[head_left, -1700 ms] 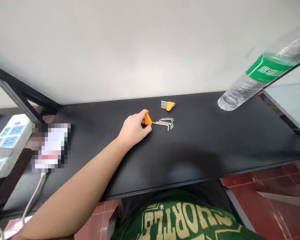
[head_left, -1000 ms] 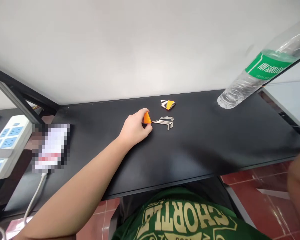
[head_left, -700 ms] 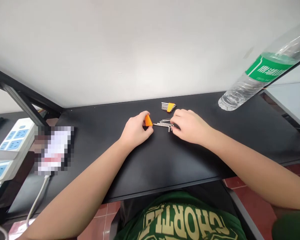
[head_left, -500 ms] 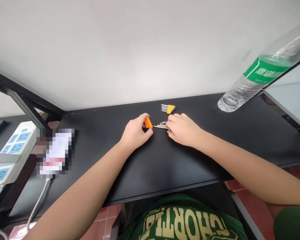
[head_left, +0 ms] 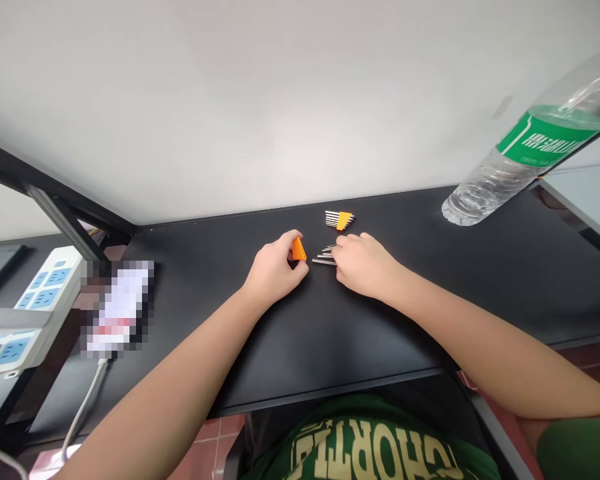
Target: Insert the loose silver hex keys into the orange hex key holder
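Note:
Between the thumb and fingers of my left hand [head_left: 275, 270] is an orange hex key holder [head_left: 299, 250], its slotted side turned to the right. My right hand [head_left: 363, 263] has its fingers curled over several loose metal hex keys [head_left: 324, 261], whose straight ends stick out leftward toward the holder. A gap shows between those ends and the holder. Whatever part of the keys lies under my right fingers is hidden. Just beyond my right hand lies a second hex key set [head_left: 344, 221], with several keys in a yellow-orange holder.
A large water bottle [head_left: 510, 163] with a green label stands at the back right of the black table [head_left: 305, 360]. On the left are a blurred-out phone [head_left: 117, 307] with a white cable and a white power strip [head_left: 43, 300]. A pale wall [head_left: 280, 100] borders the back.
The hex keys in my right hand have drawn back slightly from the holder, and their ends are now more spread. My left hand keeps its hold. The whole view has shifted a little.

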The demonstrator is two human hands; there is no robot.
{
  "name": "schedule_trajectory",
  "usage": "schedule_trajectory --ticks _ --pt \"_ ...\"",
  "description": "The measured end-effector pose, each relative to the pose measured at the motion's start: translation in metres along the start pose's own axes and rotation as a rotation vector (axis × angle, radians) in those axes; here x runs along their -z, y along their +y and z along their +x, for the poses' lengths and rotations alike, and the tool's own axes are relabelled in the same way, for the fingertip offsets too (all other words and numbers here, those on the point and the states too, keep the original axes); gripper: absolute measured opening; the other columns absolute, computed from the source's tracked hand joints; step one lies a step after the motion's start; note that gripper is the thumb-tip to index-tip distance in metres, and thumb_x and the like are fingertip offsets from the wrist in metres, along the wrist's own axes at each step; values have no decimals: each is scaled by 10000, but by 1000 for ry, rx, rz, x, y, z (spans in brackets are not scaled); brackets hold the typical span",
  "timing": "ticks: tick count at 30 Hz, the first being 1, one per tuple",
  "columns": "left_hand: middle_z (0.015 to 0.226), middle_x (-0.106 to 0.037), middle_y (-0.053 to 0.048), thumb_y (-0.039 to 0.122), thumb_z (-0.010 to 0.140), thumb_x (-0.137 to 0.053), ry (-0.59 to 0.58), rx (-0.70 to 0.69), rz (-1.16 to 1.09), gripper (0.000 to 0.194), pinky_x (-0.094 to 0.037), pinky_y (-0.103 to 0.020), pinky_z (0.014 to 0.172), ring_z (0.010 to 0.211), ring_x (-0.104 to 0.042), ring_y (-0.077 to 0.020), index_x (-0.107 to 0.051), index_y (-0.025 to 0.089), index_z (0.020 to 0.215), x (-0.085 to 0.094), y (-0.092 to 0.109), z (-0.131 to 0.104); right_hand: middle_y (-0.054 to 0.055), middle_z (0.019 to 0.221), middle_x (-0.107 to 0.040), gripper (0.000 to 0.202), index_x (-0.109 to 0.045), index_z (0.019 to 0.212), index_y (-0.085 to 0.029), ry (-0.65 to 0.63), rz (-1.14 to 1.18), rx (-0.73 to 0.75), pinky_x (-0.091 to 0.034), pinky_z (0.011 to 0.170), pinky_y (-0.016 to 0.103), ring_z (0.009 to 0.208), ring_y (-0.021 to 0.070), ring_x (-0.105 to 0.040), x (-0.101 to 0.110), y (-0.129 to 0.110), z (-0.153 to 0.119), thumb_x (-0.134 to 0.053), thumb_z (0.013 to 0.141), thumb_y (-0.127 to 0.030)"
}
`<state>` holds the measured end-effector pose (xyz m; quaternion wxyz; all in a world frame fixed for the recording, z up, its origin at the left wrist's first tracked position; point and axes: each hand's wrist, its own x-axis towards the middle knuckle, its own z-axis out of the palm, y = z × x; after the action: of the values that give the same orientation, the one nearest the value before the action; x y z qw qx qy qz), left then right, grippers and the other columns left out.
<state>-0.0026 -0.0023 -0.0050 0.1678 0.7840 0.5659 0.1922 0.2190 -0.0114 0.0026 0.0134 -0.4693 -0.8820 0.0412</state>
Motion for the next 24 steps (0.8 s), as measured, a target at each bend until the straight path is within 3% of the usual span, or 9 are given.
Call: schedule_trajectory --ticks 7,13,18,21,24 --pt "832 -661 32 255 800 -618 13 19 -3 495 -534 -298 789 767 -643 -151 -576 271 1293 -1 0 0 33 846 -606 113 -584 872 -187 104 288 -26 -319 631 298 700 155 -511 1 11 -7 -521 923 -107" --pt "839 -663 42 269 818 -656 59 2 -66 445 -534 -259 784 761 -644 -121 -597 275 1259 -2 -1 -3 61 926 -627 157 -648 968 -167 126 359 56 -364 702 288 790 162 -557 -2 16 -10 -497 1004 -144" --pt "854 -695 38 322 839 -678 11 -95 -69 409 -544 -289 835 782 -660 -133 -606 266 1238 -3 0 -4 87 1022 -630 229 -700 1032 -167 205 417 135 -401 713 293 796 160 -568 -2 17 -11 -471 1025 -150" --pt "910 -727 22 318 836 -678 1 -165 -47 371 -553 -308 893 812 -668 -144 -610 262 1197 -2 5 -6 86 1074 -636 230 -694 1060 -173 250 589 220 -452 776 292 861 159 -591 -6 9 -9 -471 1017 -134" --pt "839 -698 43 249 816 -649 -26 -202 22 266 -550 -304 911 772 -634 -135 -629 271 1080 0 9 -7 46 1017 -660 186 -652 1069 -189 272 844 154 -487 816 290 861 146 -604 -10 -3 -4 -518 965 -114"
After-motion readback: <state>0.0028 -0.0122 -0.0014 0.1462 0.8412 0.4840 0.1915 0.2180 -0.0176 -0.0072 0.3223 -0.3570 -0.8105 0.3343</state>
